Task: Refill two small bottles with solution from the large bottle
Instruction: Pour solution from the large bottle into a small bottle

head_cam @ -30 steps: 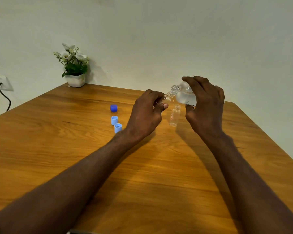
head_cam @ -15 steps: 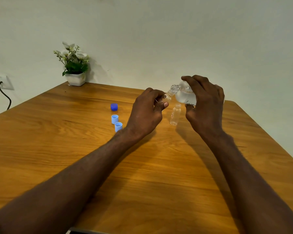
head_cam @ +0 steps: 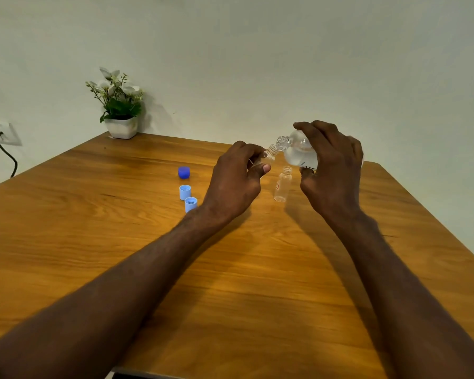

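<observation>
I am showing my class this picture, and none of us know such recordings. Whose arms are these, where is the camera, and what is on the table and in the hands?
No machine here: these are a person's own arms, filmed by a camera worn on their head, looking down. The left hand grips a small bottle, tilted. The right hand holds the large bottle, tipped so its mouth meets the small one's. On the wooden table stand a second small bottle, uncapped, a dark blue cap, two light blue caps, and a potted plant.

The table (head_cam: 93, 242) is golden-brown with wood grain, one cap (head_cam: 184, 172) is dark blue, two caps (head_cam: 185, 192) (head_cam: 190, 204) pale blue, both small bottles (head_cam: 282, 187) (head_cam: 269, 154) clear, the flowerpot (head_cam: 121, 127) white.
</observation>
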Available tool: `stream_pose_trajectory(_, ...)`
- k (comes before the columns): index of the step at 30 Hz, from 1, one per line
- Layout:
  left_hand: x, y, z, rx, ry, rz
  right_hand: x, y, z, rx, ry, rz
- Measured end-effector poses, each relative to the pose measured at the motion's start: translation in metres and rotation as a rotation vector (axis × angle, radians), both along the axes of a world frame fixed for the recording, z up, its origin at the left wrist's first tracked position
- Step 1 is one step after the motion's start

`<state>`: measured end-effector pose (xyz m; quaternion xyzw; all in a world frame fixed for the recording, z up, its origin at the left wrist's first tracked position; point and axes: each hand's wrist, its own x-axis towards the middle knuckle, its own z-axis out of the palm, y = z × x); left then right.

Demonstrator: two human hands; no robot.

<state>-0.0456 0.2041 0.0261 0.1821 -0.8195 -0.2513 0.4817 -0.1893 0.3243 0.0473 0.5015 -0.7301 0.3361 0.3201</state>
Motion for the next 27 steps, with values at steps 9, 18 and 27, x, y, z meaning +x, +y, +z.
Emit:
stream_pose_trajectory(9, -0.0003, -0.0005, -0.0006, -0.006, -0.008, 0.006, -0.0006, -0.0006, -0.0002, 0.002, 0.01, -0.008)
stream_pose_trajectory(18, -0.0006, -0.0006, -0.0002, -0.01, -0.022, 0.013, 0.0, -0.0006, -0.0004, 0.004, 0.009, -0.002)
stream_pose_trajectory(27, -0.0015, -0.0022, -0.0011, -0.009, -0.019, 0.018, -0.0004, -0.0009, -0.001, 0.004, 0.015, -0.007)
